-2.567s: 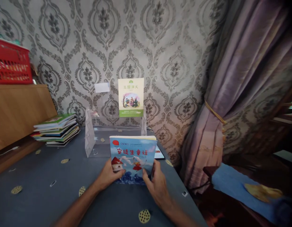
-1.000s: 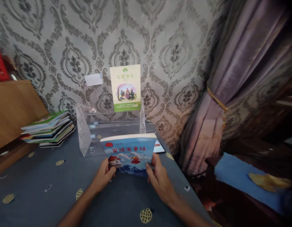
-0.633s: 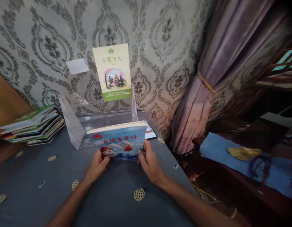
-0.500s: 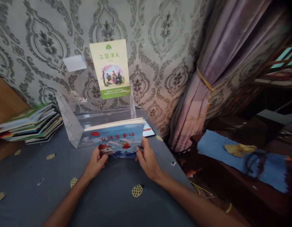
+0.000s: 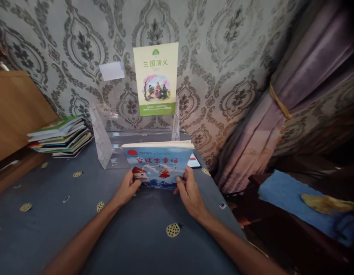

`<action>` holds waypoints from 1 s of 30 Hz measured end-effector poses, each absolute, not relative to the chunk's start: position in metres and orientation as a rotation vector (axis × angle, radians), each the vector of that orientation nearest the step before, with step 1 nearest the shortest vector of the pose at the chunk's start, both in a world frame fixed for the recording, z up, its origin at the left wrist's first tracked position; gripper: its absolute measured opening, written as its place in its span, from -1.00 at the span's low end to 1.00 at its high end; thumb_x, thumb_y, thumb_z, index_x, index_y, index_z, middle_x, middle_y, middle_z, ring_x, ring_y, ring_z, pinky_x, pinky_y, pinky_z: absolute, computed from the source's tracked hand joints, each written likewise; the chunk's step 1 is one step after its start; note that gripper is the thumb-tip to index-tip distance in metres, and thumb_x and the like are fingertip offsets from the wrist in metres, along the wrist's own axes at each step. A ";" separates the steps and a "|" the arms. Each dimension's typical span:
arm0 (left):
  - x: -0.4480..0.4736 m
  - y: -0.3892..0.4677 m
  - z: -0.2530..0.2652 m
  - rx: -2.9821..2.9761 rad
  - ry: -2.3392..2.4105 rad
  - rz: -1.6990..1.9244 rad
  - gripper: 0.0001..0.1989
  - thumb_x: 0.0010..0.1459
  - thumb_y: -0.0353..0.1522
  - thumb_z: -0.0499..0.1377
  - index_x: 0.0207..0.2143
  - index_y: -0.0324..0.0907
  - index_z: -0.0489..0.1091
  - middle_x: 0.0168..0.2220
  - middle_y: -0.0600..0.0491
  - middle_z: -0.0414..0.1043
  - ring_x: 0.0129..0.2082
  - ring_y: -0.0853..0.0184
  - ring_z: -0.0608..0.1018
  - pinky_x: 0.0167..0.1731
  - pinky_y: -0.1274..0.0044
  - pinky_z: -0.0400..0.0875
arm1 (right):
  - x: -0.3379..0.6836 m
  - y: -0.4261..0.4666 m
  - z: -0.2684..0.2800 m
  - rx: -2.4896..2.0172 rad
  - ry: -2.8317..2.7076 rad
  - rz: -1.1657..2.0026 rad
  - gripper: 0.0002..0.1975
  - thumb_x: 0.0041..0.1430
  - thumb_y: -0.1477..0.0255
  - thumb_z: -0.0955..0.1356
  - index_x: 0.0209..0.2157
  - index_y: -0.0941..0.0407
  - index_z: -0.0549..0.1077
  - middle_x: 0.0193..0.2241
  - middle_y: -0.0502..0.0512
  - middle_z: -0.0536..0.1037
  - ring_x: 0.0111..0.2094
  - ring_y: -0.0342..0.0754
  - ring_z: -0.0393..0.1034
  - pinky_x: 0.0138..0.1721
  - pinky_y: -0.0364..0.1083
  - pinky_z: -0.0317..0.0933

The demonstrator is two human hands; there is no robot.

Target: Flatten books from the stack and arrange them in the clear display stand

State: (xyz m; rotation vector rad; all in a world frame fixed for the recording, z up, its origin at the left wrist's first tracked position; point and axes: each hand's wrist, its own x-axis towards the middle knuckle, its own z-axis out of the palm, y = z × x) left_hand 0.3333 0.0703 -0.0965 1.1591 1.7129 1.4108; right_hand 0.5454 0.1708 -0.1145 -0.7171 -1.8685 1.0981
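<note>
Between my two hands is a blue picture book [image 5: 162, 166] with red characters on its cover, tilted upright with the cover facing me. My left hand [image 5: 128, 189] grips its lower left corner, thumb on the front. At the lower right edge, my right hand [image 5: 191, 193] holds it the same way; the fingers behind the book are hidden. Just beyond stands a clear plastic book rack [image 5: 104, 139]. On the rack's right part a pale yellow and green book [image 5: 156, 82] stands upright, cover forward.
A stack of books [image 5: 62, 137] lies at the table's left, beside a wooden cabinet [image 5: 19, 114]. Partly behind the blue book is a phone [image 5: 195, 161]. A white card [image 5: 111, 71] is at the wall. Right of the table are a tied curtain [image 5: 259, 141] and a blue cloth [image 5: 291, 198].
My view has turned left, so the scene sits further right. Both hands keep hold of the blue book, which shows little other movement.
</note>
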 end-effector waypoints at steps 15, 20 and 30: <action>0.337 0.069 -0.084 1.234 1.597 1.565 -0.47 0.10 -0.14 0.21 0.05 -0.20 0.24 -0.12 -0.07 0.47 -0.31 0.32 0.53 -0.50 0.59 0.45 | 0.547 0.176 -0.103 -0.706 -1.799 1.163 -0.63 0.37 0.11 0.19 -0.02 0.07 0.35 -0.15 0.19 0.57 -0.52 -0.05 0.39 -0.45 -0.02 0.41; 0.342 0.071 -0.089 1.245 1.664 1.587 -0.49 0.12 -0.16 0.22 0.04 -0.18 0.21 -0.14 -0.07 0.52 -0.27 0.28 0.57 -0.48 0.59 0.45 | 0.549 0.182 -0.102 -0.689 -1.808 1.051 -0.62 0.35 0.11 0.23 -0.03 0.07 0.42 -0.20 0.16 0.61 -0.50 -0.02 0.44 -0.42 -0.04 0.42; 0.332 0.090 -0.100 1.316 1.752 1.698 -0.57 0.19 -0.15 0.18 0.03 -0.17 0.28 -0.16 -0.06 0.55 -0.19 0.23 0.59 -0.26 0.46 0.50 | 0.531 0.205 -0.106 -0.639 -1.808 0.867 -0.61 0.35 0.11 0.23 -0.05 0.09 0.45 -0.29 0.17 0.60 -0.33 0.05 0.51 -0.25 -0.01 0.44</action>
